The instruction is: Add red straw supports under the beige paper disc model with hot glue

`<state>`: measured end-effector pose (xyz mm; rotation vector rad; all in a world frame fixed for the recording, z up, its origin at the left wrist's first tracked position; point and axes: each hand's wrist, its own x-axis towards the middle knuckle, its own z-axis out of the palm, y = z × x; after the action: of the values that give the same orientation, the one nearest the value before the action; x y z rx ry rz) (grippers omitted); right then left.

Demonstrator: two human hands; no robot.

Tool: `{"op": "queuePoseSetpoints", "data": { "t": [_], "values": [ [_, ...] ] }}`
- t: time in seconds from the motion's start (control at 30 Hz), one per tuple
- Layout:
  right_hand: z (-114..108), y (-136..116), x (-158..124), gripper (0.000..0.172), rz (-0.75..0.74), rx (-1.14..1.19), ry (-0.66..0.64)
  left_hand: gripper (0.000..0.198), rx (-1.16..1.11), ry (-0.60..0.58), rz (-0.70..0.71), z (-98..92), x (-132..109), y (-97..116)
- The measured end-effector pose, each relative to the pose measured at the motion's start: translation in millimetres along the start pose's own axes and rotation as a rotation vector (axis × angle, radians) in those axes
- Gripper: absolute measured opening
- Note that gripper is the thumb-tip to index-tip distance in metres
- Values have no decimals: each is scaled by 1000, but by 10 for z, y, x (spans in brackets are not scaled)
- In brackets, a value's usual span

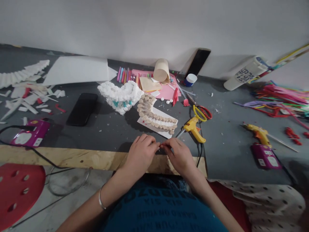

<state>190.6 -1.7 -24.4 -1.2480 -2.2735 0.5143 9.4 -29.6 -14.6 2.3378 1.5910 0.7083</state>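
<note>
Your left hand point(141, 154) and right hand point(177, 157) pinch something too small to tell, fingers closed. A glue gun point(193, 130) lies just beyond them.

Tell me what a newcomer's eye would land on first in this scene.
At the centre, the white ruffled paper form stands out, with an arc of rolled paper coils on white card just right of it. Further right lie a yellow hot glue gun and a bright heap of pipe cleaners. At the plywood front edge, the left hand and right hand meet, pinching something too small to make out.
</note>
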Motion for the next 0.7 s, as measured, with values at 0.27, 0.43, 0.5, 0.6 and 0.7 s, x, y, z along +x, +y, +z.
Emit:
{"op": "queuePoseSetpoints", "data": {
  "t": [0.27,0.43,0.5,0.6,0.7],
  "values": [
    [-90,-20,-53,14,-213,85,16,25,-759,-266,-251,-160,-12,-130],
    [-225,0,-48,17,-215,197,-76,12,-994,-490,-426,-210,83,-220],
    [-256,8,-32,15,-194,261,-117,9,-1034,-541,-443,-191,122,-229],
    [-263,-1,-10,8,-29,355,-125,7,-1087,-532,-489,-132,161,-212],
    [-245,-34,10,13,215,470,-139,14,-1134,-466,-616,-75,179,-157]
  ]
}}
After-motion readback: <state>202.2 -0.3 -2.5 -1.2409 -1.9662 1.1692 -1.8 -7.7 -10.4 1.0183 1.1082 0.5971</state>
